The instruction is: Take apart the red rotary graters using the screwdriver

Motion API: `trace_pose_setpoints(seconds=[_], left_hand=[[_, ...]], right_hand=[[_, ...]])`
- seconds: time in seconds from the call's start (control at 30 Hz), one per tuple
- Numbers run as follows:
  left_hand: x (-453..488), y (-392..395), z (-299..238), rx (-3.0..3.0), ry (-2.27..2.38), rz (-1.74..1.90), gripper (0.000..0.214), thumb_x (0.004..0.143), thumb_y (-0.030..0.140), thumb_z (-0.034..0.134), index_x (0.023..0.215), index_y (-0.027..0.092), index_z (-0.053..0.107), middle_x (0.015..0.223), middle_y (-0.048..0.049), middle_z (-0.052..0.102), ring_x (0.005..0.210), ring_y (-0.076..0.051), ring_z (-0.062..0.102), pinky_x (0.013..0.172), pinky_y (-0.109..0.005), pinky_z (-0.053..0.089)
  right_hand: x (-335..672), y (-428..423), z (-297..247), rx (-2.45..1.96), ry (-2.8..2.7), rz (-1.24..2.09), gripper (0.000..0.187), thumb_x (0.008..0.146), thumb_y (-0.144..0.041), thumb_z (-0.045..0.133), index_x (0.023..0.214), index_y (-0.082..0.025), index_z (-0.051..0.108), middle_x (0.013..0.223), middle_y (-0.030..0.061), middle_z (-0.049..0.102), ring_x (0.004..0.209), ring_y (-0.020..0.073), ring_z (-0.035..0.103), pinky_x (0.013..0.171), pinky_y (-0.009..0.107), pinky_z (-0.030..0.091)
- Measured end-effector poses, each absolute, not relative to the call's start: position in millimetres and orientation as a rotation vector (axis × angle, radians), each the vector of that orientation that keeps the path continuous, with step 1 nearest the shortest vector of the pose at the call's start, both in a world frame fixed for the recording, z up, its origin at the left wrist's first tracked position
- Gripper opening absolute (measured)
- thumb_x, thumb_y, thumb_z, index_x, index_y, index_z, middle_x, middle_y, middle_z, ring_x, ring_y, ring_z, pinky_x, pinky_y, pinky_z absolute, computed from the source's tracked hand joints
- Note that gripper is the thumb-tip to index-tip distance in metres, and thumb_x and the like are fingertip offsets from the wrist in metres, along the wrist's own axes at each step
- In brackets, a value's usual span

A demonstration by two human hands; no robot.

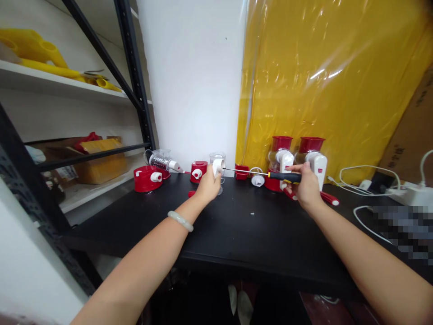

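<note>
My left hand (209, 186) is closed on a small white plastic part (218, 166), holding it up over the black table (216, 230) in front of a clear cup (217, 159). My right hand (306, 186) grips the black and yellow handle of a screwdriver (270, 174). Its thin metal shaft points left, and the tip touches the white part. A pale bracelet (180, 220) sits on my left wrist.
Along the table's back stand red and white plastic appliances (297, 160), a red base (146, 178), a clear grater drum (161, 160) and small red pieces (199, 171). White cables and a power strip (407, 195) lie at right. A black metal shelf (135, 85) stands left; yellow sheeting (331, 81) hangs behind.
</note>
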State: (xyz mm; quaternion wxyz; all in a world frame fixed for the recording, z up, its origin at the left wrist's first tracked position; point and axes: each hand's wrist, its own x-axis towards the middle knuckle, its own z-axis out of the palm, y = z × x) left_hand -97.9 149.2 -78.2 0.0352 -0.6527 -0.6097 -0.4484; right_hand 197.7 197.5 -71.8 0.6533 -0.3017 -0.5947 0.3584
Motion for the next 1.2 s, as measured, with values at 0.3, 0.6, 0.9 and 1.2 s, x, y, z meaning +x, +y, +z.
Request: trace_pose_setpoints(seconds=[0.3, 0.6, 0.9, 1.2], left_hand=[[-102.4, 151.6, -78.3, -2.027, -1.907, -1.423, 0.019, 0.089, 0.028, 0.045, 0.106, 0.019, 0.042, 0.082, -0.0048, 0.061, 0.075, -0.021, 0.062, 0.068, -0.032, 0.046], [-99.0, 154.0, -83.7, -2.014, -1.91, -1.474, 0.024, 0.088, 0.025, 0.047, 0.11, 0.018, 0.042, 0.094, -0.0084, 0.063, 0.086, -0.023, 0.064, 0.075, -0.034, 0.048], [-101.4, 155.6, -85.0, -1.962, -1.957, -1.498, 0.024, 0.088, 0.025, 0.046, 0.111, 0.019, 0.042, 0.094, -0.0087, 0.064, 0.083, -0.024, 0.065, 0.074, -0.034, 0.049], [-104.0, 154.5, -78.9, -1.91, -2.002, -1.537, 0.018, 0.087, 0.024, 0.048, 0.102, 0.02, 0.041, 0.086, -0.0065, 0.062, 0.075, -0.022, 0.064, 0.07, -0.033, 0.048]], right_hand=[[215.0, 202.7, -63.0, -0.669, -1.628, 0.295, 0.025, 0.086, -0.048, 0.057, 0.097, -0.025, 0.053, 0.07, -0.0004, 0.056, 0.058, 0.0171, 0.055, 0.054, 0.031, 0.045], [207.7, 212.7, -67.4, -0.471, -1.524, 0.575, 0.042, 0.079, -0.04, 0.065, 0.113, -0.031, 0.042, 0.085, -0.0008, 0.056, 0.075, 0.0173, 0.061, 0.072, 0.034, 0.052], [216.3, 209.4, -69.1, -0.814, -1.683, 0.518, 0.04, 0.09, -0.061, 0.043, 0.089, -0.023, 0.055, 0.053, -0.0039, 0.047, 0.041, 0.0134, 0.044, 0.039, 0.026, 0.035], [211.7, 213.6, -68.8, -0.472, -1.614, 0.694, 0.045, 0.075, -0.038, 0.07, 0.111, -0.032, 0.043, 0.092, -0.0012, 0.056, 0.078, 0.016, 0.061, 0.07, 0.032, 0.054]])
